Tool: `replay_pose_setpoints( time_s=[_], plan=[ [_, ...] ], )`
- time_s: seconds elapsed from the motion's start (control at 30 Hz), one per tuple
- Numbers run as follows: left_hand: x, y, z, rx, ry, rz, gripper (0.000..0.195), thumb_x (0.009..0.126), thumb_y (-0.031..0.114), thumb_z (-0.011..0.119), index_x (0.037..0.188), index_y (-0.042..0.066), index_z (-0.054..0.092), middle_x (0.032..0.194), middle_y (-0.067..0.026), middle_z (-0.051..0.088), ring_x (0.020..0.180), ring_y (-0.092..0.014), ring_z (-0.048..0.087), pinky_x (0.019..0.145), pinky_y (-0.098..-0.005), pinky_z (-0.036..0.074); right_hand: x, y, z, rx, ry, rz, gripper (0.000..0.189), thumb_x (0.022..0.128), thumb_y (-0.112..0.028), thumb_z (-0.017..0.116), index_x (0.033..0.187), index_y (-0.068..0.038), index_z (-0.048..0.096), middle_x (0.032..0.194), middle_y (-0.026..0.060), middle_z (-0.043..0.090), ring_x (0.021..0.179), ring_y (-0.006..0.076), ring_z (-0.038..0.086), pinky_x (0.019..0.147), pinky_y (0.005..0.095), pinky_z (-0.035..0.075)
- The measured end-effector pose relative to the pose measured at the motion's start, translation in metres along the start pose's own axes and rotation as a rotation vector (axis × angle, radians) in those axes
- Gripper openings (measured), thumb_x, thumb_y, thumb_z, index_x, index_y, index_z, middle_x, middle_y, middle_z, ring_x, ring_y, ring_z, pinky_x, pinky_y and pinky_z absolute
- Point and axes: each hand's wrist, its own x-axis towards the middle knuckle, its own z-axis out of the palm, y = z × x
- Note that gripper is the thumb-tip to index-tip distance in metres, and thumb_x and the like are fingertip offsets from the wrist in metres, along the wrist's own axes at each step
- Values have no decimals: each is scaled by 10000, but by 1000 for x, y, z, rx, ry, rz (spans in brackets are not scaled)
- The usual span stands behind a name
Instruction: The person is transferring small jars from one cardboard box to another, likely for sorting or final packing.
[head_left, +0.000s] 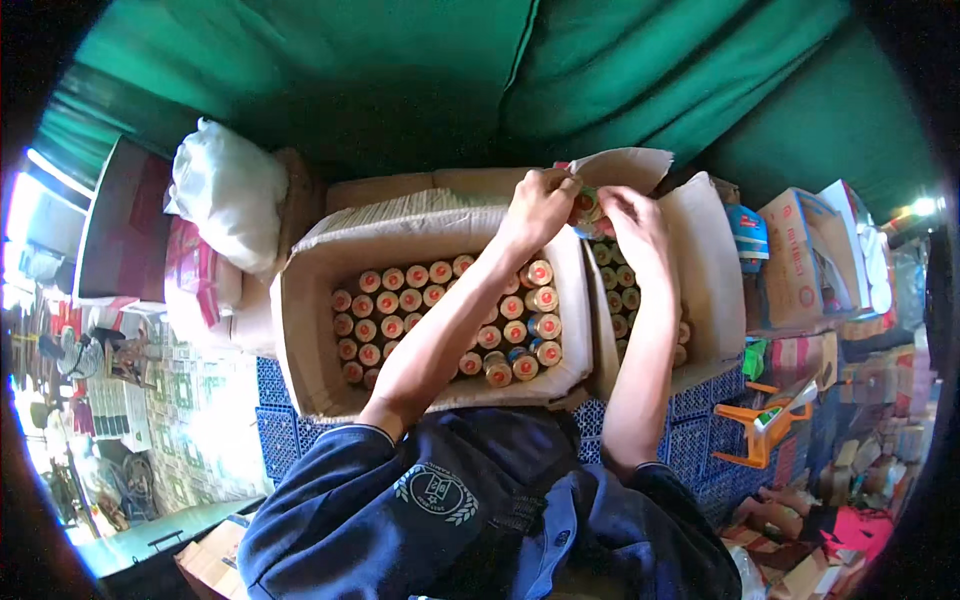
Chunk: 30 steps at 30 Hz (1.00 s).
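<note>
My left hand (541, 201) and my right hand (634, 219) meet over the far part of the cardboard boxes. Between them they grip a small cylinder (586, 204) with a red and green round end. Fingers hide part of it. Below my left forearm is a large open carton (315, 375) holding several upright cylinders (392, 326) with gold-coloured ends and red centres. Some near its right wall lean over and show blue sides. Under my right forearm stands a second open carton (709, 277), also holding cylinders (615, 302), which look greener; my arm covers part of them.
Blue plastic crates (277, 435) support the cartons. A stuffed white plastic bag (225, 195) rests on boxes to the left. Green fabric (315, 82) hangs behind. On the right are an orange plastic stool (761, 431), a printed cardboard box (791, 259) and scattered cardboard (780, 525).
</note>
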Motion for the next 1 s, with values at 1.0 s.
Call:
replay_pose_setpoints(
  time_s=[1.0],
  plan=[
    [-105,-213,-96,744,-1023,-295,375,1002,324,386,1181,63,587,1058,-165,643,950,-319,610,798,-435,483,-157,150,179,-90,-563,583,313,915,-230,599,1129,-2,605,959,70,660,787,119,609,691,263,506]
  ],
)
